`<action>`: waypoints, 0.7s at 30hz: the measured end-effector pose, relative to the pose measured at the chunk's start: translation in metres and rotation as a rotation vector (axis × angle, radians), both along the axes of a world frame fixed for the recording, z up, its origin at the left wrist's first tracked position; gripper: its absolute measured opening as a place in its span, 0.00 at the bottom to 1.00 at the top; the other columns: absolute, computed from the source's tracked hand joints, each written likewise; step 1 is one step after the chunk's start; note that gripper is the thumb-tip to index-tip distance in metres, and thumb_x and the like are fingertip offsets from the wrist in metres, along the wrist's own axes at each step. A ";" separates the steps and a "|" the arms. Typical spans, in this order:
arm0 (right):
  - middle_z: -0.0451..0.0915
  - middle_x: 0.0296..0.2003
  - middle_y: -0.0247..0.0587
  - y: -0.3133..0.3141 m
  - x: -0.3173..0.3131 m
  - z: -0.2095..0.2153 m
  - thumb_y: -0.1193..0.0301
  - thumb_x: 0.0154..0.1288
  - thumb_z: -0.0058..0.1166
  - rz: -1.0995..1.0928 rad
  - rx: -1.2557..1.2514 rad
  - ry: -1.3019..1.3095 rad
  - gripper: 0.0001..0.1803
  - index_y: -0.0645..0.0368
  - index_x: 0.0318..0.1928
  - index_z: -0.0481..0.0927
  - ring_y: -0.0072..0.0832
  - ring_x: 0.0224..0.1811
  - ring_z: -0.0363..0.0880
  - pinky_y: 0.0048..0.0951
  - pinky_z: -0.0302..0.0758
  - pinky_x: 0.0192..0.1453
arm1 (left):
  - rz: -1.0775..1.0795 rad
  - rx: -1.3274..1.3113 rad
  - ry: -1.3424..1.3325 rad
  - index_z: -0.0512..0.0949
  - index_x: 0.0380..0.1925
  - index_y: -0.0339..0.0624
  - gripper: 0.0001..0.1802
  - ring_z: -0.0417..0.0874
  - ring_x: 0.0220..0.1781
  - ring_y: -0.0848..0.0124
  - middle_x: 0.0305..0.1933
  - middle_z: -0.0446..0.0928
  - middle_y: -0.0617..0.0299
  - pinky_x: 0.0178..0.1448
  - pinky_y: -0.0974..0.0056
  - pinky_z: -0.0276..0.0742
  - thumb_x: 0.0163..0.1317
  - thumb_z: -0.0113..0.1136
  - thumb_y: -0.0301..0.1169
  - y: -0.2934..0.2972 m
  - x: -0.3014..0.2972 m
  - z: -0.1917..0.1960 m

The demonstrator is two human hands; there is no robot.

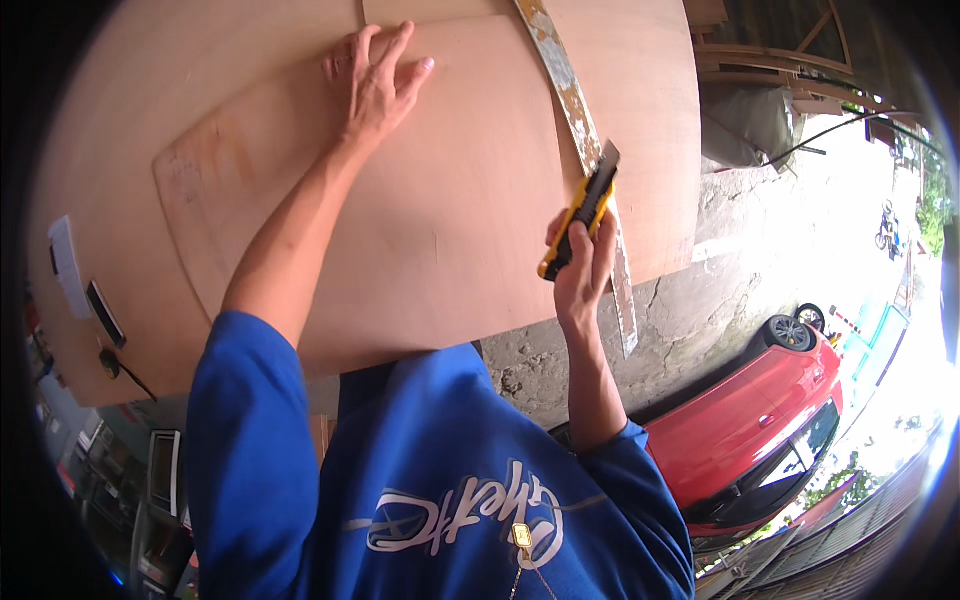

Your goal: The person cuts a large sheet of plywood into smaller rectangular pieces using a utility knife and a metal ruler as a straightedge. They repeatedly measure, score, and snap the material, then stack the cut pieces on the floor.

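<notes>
My left hand (375, 85) rests with its fingers spread on a thin brown wood sheet (400, 200), near its far edge. This sheet lies on top of a larger wood sheet (645, 120). In my right hand (582, 265) is a yellow and black snap-off utility knife (580, 220), its blade out and pointing away from me. A long, paint-spotted straight strip (565, 85) runs along the upper sheet's right side and sticks out past the near edge of the boards. The knife is over this strip; whether the blade touches it I cannot tell.
On the left of the larger sheet are a white paper (68, 265), a black flat rectangular object (106, 314) and a small dark tool (110, 363). A red car (750, 430) stands at the right on concrete ground (690, 310). A grey cover (750, 125) hangs beyond the boards.
</notes>
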State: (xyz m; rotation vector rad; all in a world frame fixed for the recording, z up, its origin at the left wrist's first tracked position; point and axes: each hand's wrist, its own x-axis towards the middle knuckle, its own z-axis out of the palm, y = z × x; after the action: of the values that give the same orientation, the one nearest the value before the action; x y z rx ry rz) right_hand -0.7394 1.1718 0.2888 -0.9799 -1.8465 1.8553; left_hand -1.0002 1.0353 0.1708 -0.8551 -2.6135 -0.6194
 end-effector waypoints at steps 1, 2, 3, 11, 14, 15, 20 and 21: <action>0.73 0.29 0.39 -0.001 -0.018 -0.001 0.71 0.69 0.38 0.022 0.019 0.018 0.18 0.65 0.56 0.62 0.21 0.30 0.70 0.23 0.69 0.34 | 0.013 -0.004 -0.052 0.73 0.58 0.63 0.28 0.64 0.59 0.58 0.58 0.65 0.58 0.62 0.44 0.53 0.59 0.54 0.56 0.001 0.002 0.004; 0.73 0.29 0.39 -0.002 -0.035 -0.002 0.72 0.68 0.38 0.036 0.036 0.030 0.20 0.64 0.58 0.61 0.22 0.30 0.70 0.23 0.69 0.35 | 0.016 0.013 -0.066 0.72 0.59 0.63 0.29 0.64 0.60 0.59 0.59 0.64 0.58 0.63 0.42 0.51 0.59 0.54 0.57 0.002 0.004 0.009; 0.73 0.30 0.40 -0.001 -0.051 -0.003 0.74 0.67 0.38 0.074 0.016 0.057 0.23 0.62 0.62 0.57 0.22 0.30 0.70 0.23 0.69 0.35 | 0.017 0.007 -0.100 0.72 0.59 0.65 0.28 0.63 0.61 0.59 0.59 0.64 0.58 0.63 0.43 0.52 0.60 0.53 0.57 0.002 0.005 0.014; 0.70 0.34 0.40 0.022 -0.143 -0.014 0.79 0.64 0.38 0.292 0.014 -0.063 0.28 0.64 0.65 0.53 0.23 0.29 0.72 0.25 0.73 0.33 | 0.018 -0.071 -0.161 0.72 0.59 0.65 0.26 0.63 0.60 0.58 0.57 0.63 0.56 0.62 0.47 0.55 0.61 0.54 0.53 0.005 0.008 0.036; 0.73 0.31 0.42 0.025 -0.164 -0.018 0.77 0.64 0.40 0.315 0.045 -0.136 0.24 0.61 0.60 0.57 0.25 0.26 0.76 0.28 0.76 0.28 | 0.018 -0.049 -0.156 0.71 0.60 0.65 0.26 0.62 0.61 0.57 0.58 0.63 0.55 0.63 0.47 0.54 0.61 0.55 0.51 0.004 0.009 0.039; 0.73 0.31 0.43 0.025 -0.170 -0.019 0.77 0.64 0.40 0.327 0.064 -0.177 0.22 0.61 0.59 0.58 0.26 0.26 0.77 0.29 0.76 0.27 | 0.018 -0.040 -0.164 0.70 0.60 0.65 0.26 0.62 0.61 0.57 0.58 0.62 0.55 0.63 0.46 0.54 0.61 0.55 0.50 0.004 0.009 0.040; 0.77 0.24 0.57 0.029 -0.202 -0.015 0.73 0.61 0.40 0.468 0.341 -0.456 0.19 0.61 0.53 0.59 0.45 0.24 0.80 0.41 0.75 0.27 | 0.013 -0.039 -0.188 0.69 0.61 0.66 0.27 0.62 0.62 0.56 0.58 0.61 0.55 0.64 0.46 0.54 0.60 0.57 0.49 0.004 0.009 0.042; 0.76 0.20 0.61 0.032 -0.206 -0.013 0.72 0.61 0.40 0.543 0.357 -0.461 0.18 0.61 0.52 0.60 0.54 0.24 0.78 0.47 0.74 0.30 | 0.020 -0.042 -0.194 0.69 0.61 0.66 0.27 0.61 0.62 0.56 0.58 0.61 0.56 0.64 0.46 0.54 0.60 0.57 0.50 0.004 0.009 0.042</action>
State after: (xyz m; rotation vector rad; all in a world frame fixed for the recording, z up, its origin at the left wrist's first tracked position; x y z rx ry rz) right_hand -0.9455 1.2035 0.2762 -0.8843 -2.8329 1.5366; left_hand -0.9915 1.0394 0.2125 -0.8180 -2.8138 -0.6748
